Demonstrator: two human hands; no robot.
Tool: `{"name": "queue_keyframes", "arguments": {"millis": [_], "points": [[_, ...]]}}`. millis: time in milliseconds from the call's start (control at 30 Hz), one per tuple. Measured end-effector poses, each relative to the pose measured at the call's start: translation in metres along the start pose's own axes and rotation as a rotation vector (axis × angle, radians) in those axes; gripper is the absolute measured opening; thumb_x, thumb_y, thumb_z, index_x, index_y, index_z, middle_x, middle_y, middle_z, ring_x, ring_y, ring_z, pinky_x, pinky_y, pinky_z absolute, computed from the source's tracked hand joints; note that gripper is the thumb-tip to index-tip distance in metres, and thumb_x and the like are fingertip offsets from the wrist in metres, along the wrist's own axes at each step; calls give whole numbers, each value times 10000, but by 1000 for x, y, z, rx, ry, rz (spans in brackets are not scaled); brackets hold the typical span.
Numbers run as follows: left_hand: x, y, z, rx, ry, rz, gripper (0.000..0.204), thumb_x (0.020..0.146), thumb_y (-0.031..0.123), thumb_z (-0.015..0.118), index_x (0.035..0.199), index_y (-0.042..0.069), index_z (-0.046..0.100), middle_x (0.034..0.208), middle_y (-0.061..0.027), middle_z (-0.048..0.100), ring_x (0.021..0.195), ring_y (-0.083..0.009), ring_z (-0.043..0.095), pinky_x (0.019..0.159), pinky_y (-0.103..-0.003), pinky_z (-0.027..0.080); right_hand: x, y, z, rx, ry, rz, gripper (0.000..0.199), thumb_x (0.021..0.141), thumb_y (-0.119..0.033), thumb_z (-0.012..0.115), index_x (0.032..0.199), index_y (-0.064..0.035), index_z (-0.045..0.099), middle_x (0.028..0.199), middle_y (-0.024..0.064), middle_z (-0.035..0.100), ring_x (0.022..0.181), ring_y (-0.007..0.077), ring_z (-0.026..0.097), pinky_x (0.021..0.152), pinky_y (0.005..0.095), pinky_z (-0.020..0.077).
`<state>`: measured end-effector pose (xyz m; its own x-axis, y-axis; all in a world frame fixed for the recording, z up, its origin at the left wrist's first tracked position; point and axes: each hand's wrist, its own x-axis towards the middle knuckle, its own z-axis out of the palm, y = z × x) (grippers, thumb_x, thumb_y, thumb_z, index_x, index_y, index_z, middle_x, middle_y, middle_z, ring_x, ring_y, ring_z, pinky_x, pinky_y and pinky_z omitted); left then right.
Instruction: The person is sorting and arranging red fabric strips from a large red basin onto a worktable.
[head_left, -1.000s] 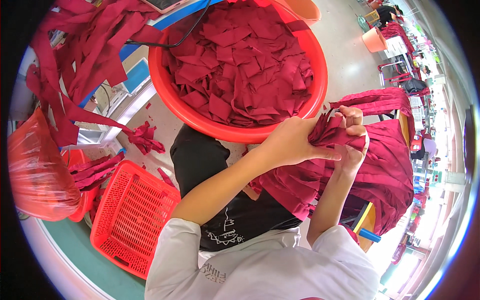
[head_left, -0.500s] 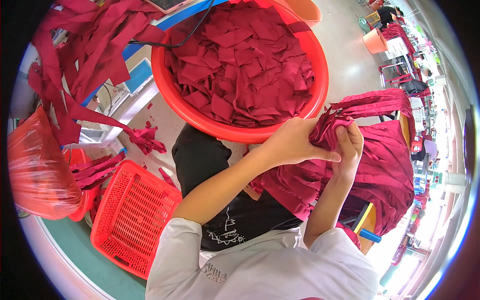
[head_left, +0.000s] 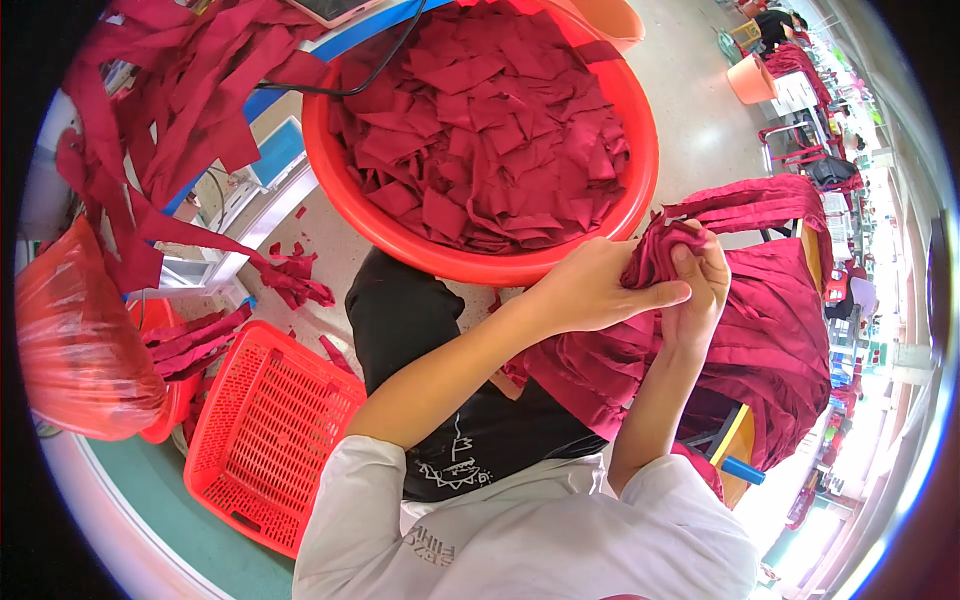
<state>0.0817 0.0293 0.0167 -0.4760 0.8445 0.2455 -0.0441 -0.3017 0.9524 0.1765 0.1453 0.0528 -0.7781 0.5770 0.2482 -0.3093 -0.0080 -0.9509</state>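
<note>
- Both hands grasp a folded bundle of dark red cloth [head_left: 650, 258], just beyond the lower right rim of the red tub [head_left: 322, 150]. The left hand [head_left: 590, 290] has its thumb stretched below the cloth, its fingertips hidden; the right hand [head_left: 700, 275] has its thumb pressed on the folds.
- Best, I judge, to keep the layers even, press with the flat of the thumb and let the left palm steady them, lest one slip.
- The tub is heaped with cut cloth pieces [head_left: 490, 130], one overhanging its upper right rim.
- The basket [head_left: 275, 430] shows its slatted floor.
- Strips [head_left: 205, 340] lean out past the right rim of a small red bucket [head_left: 177, 412].
- The plastic bag's [head_left: 85, 350] contents cannot be told.
</note>
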Motion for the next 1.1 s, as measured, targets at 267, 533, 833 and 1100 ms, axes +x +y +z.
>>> {"name": "queue_keyframes", "arguments": {"millis": [267,533,833,1100], "points": [[1,-3,-2,-5,-3,-30,509,877,471,678,786,-19,571,544,-70,477,503,-117,425,477,-316,364,1,2,-3,-27,39,-13,179,873,82,602,1042,24,616,971,58,651,848,93,593,806,227,448],[2,-9,-4,41,-4,-74,505,873,463,685,785,-22,578,524,-64,459,487,-119,414,459,-320,348,0,-3,-3,51,-22,40,169,892,34,597,1058,34,623,1028,84,656,909,99,591,821,237,454],[0,3,-1,-32,23,-13,524,854,495,690,854,-23,611,601,-103,558,542,-181,544,523,-324,417,4,4,-11,141,-50,275,233,905,12,556,1135,20,589,1087,89,644,966,133,611,874,268,478],[-1,-6,0,44,-46,11,510,847,507,686,899,2,629,760,-147,635,691,-276,639,636,-352,488,15,1,-14,167,-220,432,444,796,39,630,1235,63,564,1109,127,638,952,175,637,879,295,501]]}}
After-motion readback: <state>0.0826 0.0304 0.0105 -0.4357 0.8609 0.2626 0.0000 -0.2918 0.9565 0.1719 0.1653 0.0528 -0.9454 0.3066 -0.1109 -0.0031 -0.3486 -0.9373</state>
